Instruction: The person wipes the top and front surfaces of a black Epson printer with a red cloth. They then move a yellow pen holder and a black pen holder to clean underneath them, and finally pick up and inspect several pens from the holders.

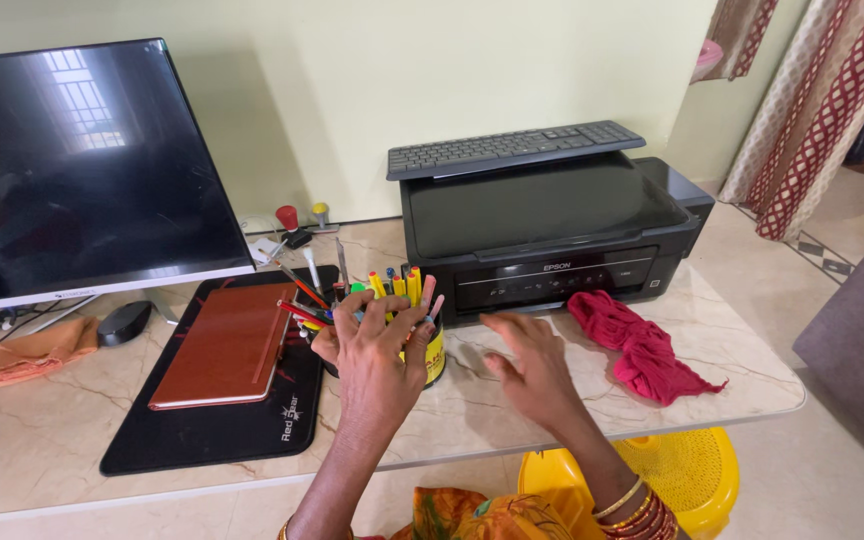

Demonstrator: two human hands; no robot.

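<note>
Pens, a mixed coloured bunch, stand in the yellow round holder (434, 355) mid-desk by the black printer (552, 235); left hand (377, 350) wraps it, right hand (532, 370) spread; grip low to avoid tipping.

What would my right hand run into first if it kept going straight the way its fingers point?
Most likely the black printer: the right hand hovers open, fingers pointing at its front panel. The red cloth lies off to the side. Depth is uncertain.
</note>
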